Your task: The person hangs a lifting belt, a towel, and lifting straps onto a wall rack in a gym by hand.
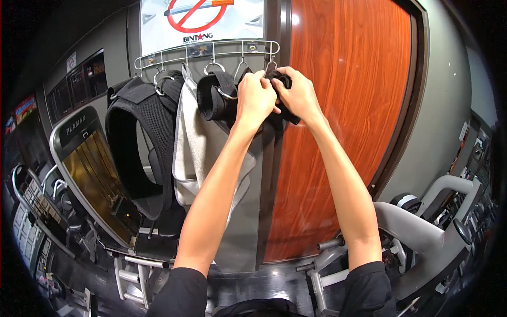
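Note:
Both my hands are raised to the right end of a wire hook rack [227,46] on the wall. Closed fingers of my left hand [255,98] and my right hand [298,94] grip a black strap [289,113] just below the last hook; part of it is hidden behind the fingers. To the left of my left hand hangs a black cuff [211,98] with a metal D-ring. Further left are a grey-white towel [193,140] and a wide black padded belt [140,105] with metal rings.
A reddish wooden door [338,68] stands right of the rack, and a no-smoking sign [203,21] is above it. At the left is a weight machine [87,164] marked PLAMAX. Grey gym machine tubing [412,230] fills the lower right.

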Available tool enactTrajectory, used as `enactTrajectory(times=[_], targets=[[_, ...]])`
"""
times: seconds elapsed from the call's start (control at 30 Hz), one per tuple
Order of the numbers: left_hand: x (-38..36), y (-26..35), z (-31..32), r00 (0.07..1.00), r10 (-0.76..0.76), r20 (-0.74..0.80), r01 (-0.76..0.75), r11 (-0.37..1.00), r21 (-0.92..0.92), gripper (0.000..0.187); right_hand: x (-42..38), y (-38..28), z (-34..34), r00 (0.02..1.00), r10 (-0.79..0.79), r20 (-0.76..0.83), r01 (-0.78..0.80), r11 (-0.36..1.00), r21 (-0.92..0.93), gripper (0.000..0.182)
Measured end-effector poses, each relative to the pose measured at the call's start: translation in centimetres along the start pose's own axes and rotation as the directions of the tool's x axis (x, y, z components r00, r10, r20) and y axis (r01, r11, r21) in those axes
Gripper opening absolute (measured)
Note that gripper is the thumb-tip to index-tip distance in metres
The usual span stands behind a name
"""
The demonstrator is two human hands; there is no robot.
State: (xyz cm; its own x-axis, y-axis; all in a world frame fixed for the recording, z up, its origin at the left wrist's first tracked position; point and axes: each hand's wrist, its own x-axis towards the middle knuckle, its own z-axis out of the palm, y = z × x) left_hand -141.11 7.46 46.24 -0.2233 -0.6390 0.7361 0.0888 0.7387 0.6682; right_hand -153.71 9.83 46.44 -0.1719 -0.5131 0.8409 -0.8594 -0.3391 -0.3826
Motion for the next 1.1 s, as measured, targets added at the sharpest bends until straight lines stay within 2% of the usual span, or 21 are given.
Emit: enactTrajectory(times=[0.1, 0.13, 0.27, 0.3, 0.33, 0.37, 0.43, 0.47, 0.57, 0.6, 0.7, 0.83, 0.87, 1.0, 1.1], targets=[[-0.9, -0.5, 0.0, 0.999, 0.044, -0.014, -0.045, 0.997, -0.057, 0.040, -1.0, 0.0, 0.7, 0.999, -0.039, -0.033, 0.038, 0.998, -0.052, 0.037], [-0.9, -0.6, -0.3, 0.999, 0.014, 0.036, -0.011, 0.997, -0.076, 0.041, -1.3, 0.0, 0.8, 0.996, -0.068, -0.065, 0.065, 0.997, -0.046, 0.037], [-2.1, -1.3, -0.3, 0.999, 0.023, 0.031, -0.017, 0.984, -0.175, 0.038, -2.0, 0.5, 1.1, 0.971, -0.153, -0.184, 0.148, 0.988, -0.042, 0.038], [-2.7, -1.3, -0.4, 0.990, 0.140, 0.029, -0.136, 0.984, -0.119, 0.036, -2.4, 0.1, 0.9, 0.971, -0.152, -0.184, 0.147, 0.988, -0.040, 0.038], [-3.5, -1.2, -0.5, 0.965, 0.259, 0.032, -0.257, 0.965, -0.061, 0.034, -3.0, -0.7, 0.6, 0.959, -0.134, -0.248, 0.139, 0.990, 0.005, 0.036], [-4.7, -1.1, -0.5, 0.951, 0.307, 0.027, -0.306, 0.951, -0.038, 0.031, -3.6, -1.3, 0.4, 0.943, -0.113, -0.313, 0.135, 0.990, 0.050, 0.035], [-7.7, -0.2, -0.9, 0.942, 0.336, 0.024, -0.335, 0.941, -0.039, 0.029, -5.0, -2.4, 0.7, 0.900, -0.116, -0.420, 0.226, 0.949, 0.221, 0.028], [-9.6, 0.2, -1.0, 0.958, 0.281, -0.052, -0.286, 0.948, -0.139, 0.025, -6.1, -3.4, 0.8, 0.909, -0.057, -0.413, 0.225, 0.901, 0.371, 0.025], [-15.0, 0.7, -2.9, 0.978, 0.083, -0.190, -0.150, 0.913, -0.378, 0.018, -10.4, -6.4, 1.5, 0.948, 0.058, -0.313, 0.189, 0.687, 0.701, 0.015], [-16.8, -0.3, -3.9, 0.975, 0.033, -0.219, -0.127, 0.893, -0.432, 0.017, -12.1, -7.6, 1.6, 0.967, 0.088, -0.240, 0.138, 0.613, 0.778, 0.014], [-21.5, -2.6, -7.0, 0.947, -0.108, -0.302, -0.073, 0.844, -0.531, 0.016, -17.1, -8.9, 4.1, 0.989, 0.143, 0.024, -0.064, 0.279, 0.958, 0.018], [-26.7, -5.7, -10.8, 0.851, -0.255, -0.460, -0.042, 0.839, -0.543, 0.019, -22.6, -11.0, 8.4, 0.960, 0.139, 0.241, -0.259, 0.124, 0.958, 0.024], [-27.9, -6.1, -11.7, 0.802, -0.321, -0.503, -0.014, 0.832, -0.554, 0.019, -23.6, -11.5, 9.3, 0.946, 0.145, 0.290, -0.306, 0.102, 0.947, 0.024], [-32.0, -7.0, -16.4, 0.685, -0.372, -0.626, 0.000, 0.860, -0.511, 0.020, -27.0, -13.2, 13.1, 0.878, 0.144, 0.456, -0.462, 0.002, 0.887, 0.024], [-35.1, -7.7, -20.7, 0.611, -0.370, -0.700, 0.006, 0.886, -0.463, 0.020, -29.0, -14.9, 16.2, 0.831, 0.114, 0.545, -0.547, -0.009, 0.837, 0.025]])
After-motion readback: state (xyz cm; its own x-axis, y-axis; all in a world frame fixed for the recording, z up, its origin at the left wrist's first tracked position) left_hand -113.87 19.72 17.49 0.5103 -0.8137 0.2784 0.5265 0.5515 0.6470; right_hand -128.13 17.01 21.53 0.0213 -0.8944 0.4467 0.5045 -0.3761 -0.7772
